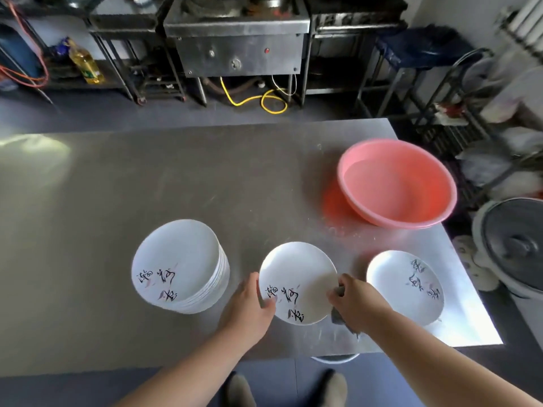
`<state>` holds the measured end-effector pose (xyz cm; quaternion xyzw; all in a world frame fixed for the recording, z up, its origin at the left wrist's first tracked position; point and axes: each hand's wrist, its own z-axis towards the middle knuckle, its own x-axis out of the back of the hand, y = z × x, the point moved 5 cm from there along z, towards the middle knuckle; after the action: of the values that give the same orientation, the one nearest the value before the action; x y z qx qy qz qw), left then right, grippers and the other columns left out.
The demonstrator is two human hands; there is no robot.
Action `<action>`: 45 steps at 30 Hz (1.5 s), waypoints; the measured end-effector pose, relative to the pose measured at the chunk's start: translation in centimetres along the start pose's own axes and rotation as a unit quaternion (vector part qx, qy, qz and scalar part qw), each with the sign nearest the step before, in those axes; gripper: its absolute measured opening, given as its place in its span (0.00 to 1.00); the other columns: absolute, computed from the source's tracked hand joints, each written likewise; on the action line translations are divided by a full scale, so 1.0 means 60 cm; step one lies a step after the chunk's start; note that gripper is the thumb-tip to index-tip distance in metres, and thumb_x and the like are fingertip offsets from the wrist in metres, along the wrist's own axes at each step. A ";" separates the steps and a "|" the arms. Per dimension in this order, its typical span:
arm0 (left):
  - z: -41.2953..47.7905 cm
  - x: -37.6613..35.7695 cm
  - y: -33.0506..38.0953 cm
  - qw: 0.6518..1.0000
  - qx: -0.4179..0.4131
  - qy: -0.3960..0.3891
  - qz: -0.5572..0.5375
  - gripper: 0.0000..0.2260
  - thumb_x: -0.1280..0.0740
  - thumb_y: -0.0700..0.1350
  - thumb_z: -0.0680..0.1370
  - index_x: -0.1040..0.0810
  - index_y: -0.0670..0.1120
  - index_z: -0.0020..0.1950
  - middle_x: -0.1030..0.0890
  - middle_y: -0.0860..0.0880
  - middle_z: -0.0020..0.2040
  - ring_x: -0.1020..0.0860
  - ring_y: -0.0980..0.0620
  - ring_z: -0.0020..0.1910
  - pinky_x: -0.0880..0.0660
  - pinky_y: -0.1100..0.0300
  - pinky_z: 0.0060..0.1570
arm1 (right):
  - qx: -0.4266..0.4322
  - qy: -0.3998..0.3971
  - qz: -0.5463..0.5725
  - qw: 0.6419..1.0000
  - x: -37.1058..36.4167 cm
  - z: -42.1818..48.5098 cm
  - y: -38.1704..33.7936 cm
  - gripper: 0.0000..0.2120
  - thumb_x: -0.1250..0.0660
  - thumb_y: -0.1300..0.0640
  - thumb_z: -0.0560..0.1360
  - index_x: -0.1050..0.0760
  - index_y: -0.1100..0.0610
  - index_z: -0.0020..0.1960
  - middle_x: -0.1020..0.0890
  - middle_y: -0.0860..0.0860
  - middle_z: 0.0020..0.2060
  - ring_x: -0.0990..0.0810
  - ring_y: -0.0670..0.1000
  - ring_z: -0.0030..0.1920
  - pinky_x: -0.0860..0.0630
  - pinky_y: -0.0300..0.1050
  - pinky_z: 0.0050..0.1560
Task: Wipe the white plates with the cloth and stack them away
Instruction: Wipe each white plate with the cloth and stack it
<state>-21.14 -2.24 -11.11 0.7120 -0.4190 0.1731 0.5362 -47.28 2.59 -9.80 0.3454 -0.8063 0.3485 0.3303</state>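
A white plate (296,277) with black brush writing is held above the steel table (176,177). My left hand (249,306) grips its left rim, thumb on top. My right hand (352,298) holds a grey cloth (342,314) against the plate's right rim; most of the cloth is hidden under the hand. A stack of several matching white plates (179,265) stands to the left. Another single white plate (404,286) lies on the table to the right.
A pink plastic basin (396,183) with water sits at the table's far right. A large pot with a grey lid (517,248) stands off the table's right edge. Steel stoves and racks line the far side, across the floor.
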 end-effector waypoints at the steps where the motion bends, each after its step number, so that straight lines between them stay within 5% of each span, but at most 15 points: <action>1: 0.001 -0.022 -0.010 1.000 0.000 -0.005 0.007 0.13 0.33 0.58 0.78 0.32 0.59 0.60 0.26 0.59 0.57 0.22 0.51 0.54 0.22 0.52 0.51 | -0.007 -0.006 -0.009 1.000 -0.013 0.005 0.013 0.10 0.41 0.46 0.79 0.31 0.52 0.46 0.18 0.48 0.35 0.17 0.55 0.34 0.22 0.47 0.35; 4: 0.008 -0.068 -0.035 0.997 -0.034 0.029 0.067 0.21 0.30 0.57 0.76 0.28 0.53 0.66 0.32 0.55 0.65 0.30 0.48 0.68 0.32 0.58 0.65 | -0.014 -0.028 -0.019 0.999 -0.040 0.018 0.039 0.11 0.41 0.45 0.79 0.31 0.52 0.47 0.19 0.49 0.34 0.19 0.54 0.29 0.26 0.44 0.30; 7: 0.013 -0.099 -0.059 0.991 -0.017 0.031 0.130 0.30 0.32 0.64 0.76 0.31 0.53 0.74 0.41 0.48 0.80 0.46 0.46 0.81 0.45 0.50 0.79 | -0.013 -0.039 -0.025 0.999 -0.052 0.029 0.052 0.11 0.41 0.44 0.79 0.31 0.52 0.46 0.20 0.49 0.33 0.20 0.53 0.29 0.27 0.44 0.29; 10: 0.012 -0.112 -0.069 0.989 -0.020 0.038 0.142 0.33 0.35 0.67 0.76 0.34 0.54 0.77 0.47 0.46 0.84 0.52 0.47 0.84 0.52 0.47 0.81 | -0.005 -0.058 -0.025 0.998 -0.060 0.035 0.055 0.12 0.41 0.43 0.79 0.30 0.51 0.48 0.18 0.50 0.36 0.19 0.54 0.30 0.24 0.44 0.31; 13: 0.009 -0.114 -0.074 0.985 -0.027 0.042 0.166 0.34 0.39 0.68 0.77 0.38 0.54 0.80 0.49 0.47 0.85 0.53 0.47 0.84 0.55 0.48 0.81 | 0.002 -0.068 -0.069 0.995 -0.054 0.034 0.061 0.12 0.40 0.42 0.80 0.27 0.50 0.50 0.19 0.46 0.37 0.19 0.53 0.37 0.31 0.42 0.31; 18: 0.008 -0.112 -0.079 0.971 -0.096 0.018 0.217 0.42 0.48 0.71 0.79 0.65 0.56 0.85 0.64 0.53 0.85 0.65 0.50 0.84 0.64 0.47 0.81 | 0.041 0.052 -0.003 0.998 -0.005 0.030 0.040 0.12 0.39 0.40 0.80 0.27 0.48 0.47 0.18 0.42 0.33 0.19 0.46 0.35 0.22 0.46 0.37; 21: 0.012 -0.116 -0.075 0.952 -0.161 -0.001 0.262 0.43 0.50 0.73 0.79 0.65 0.54 0.85 0.66 0.55 0.85 0.65 0.48 0.84 0.62 0.43 0.81 | 0.153 0.137 0.060 0.977 0.005 0.025 -0.007 0.10 0.36 0.43 0.81 0.24 0.44 0.60 0.16 0.41 0.51 0.18 0.49 0.53 0.21 0.48 0.52; 23: 0.018 -0.122 -0.075 0.943 -0.184 -0.013 0.276 0.44 0.50 0.73 0.79 0.61 0.51 0.86 0.64 0.54 0.85 0.63 0.47 0.84 0.59 0.41 0.81 | 0.205 0.099 0.020 0.973 -0.023 0.029 -0.032 0.20 0.36 0.46 0.83 0.27 0.48 0.73 0.21 0.46 0.67 0.23 0.52 0.68 0.27 0.47 0.67; 26: 0.025 -0.129 -0.081 0.941 -0.201 -0.003 0.272 0.44 0.47 0.73 0.79 0.56 0.48 0.86 0.60 0.52 0.86 0.59 0.44 0.85 0.53 0.39 0.81 | 0.242 0.033 -0.158 0.957 -0.104 0.024 -0.037 0.31 0.45 0.42 0.86 0.44 0.53 0.84 0.42 0.49 0.84 0.52 0.53 0.84 0.57 0.48 0.83; 30: 0.030 -0.134 -0.090 0.940 -0.213 0.012 0.264 0.44 0.46 0.72 0.79 0.52 0.47 0.86 0.55 0.51 0.87 0.53 0.43 0.85 0.48 0.37 0.80 | 0.206 0.014 -0.229 0.951 -0.162 0.017 -0.011 0.37 0.55 0.37 0.85 0.60 0.57 0.85 0.62 0.52 0.84 0.75 0.53 0.79 0.74 0.51 0.79; 34: 0.033 -0.139 -0.094 0.938 -0.222 0.018 0.265 0.43 0.52 0.73 0.80 0.52 0.47 0.87 0.54 0.51 0.87 0.52 0.43 0.85 0.48 0.37 0.80 | 0.153 0.014 -0.259 0.954 -0.154 0.061 -0.030 0.44 0.68 0.30 0.77 0.71 0.58 0.81 0.73 0.55 0.80 0.80 0.55 0.77 0.75 0.55 0.78; 37: 0.037 -0.142 -0.096 0.937 -0.216 0.015 0.274 0.44 0.50 0.73 0.79 0.53 0.47 0.87 0.55 0.51 0.87 0.53 0.44 0.85 0.50 0.38 0.81 | 0.192 -0.002 -0.241 0.951 -0.162 0.080 -0.069 0.43 0.72 0.28 0.75 0.79 0.57 0.77 0.78 0.55 0.77 0.81 0.56 0.76 0.74 0.56 0.79; 42: 0.038 -0.141 -0.093 0.937 -0.199 -0.002 0.287 0.47 0.48 0.75 0.78 0.56 0.47 0.86 0.57 0.51 0.87 0.54 0.44 0.85 0.49 0.37 0.81 | 0.346 -0.060 -0.289 0.891 -0.188 0.028 -0.070 0.43 0.56 0.30 0.81 0.64 0.56 0.84 0.70 0.54 0.81 0.73 0.56 0.81 0.71 0.58 0.80; 45: 0.036 -0.138 -0.092 0.936 -0.206 0.010 0.287 0.46 0.46 0.73 0.79 0.56 0.46 0.86 0.57 0.50 0.87 0.54 0.43 0.85 0.47 0.36 0.80 | 0.336 -0.064 -0.334 0.879 -0.166 0.013 -0.023 0.44 0.61 0.28 0.79 0.65 0.55 0.84 0.66 0.54 0.83 0.69 0.57 0.82 0.66 0.57 0.80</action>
<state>-22.15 -0.38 -21.07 0.4341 -0.6265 0.2365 0.6026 -41.02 4.55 -17.46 0.7057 -0.4974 0.4443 0.2388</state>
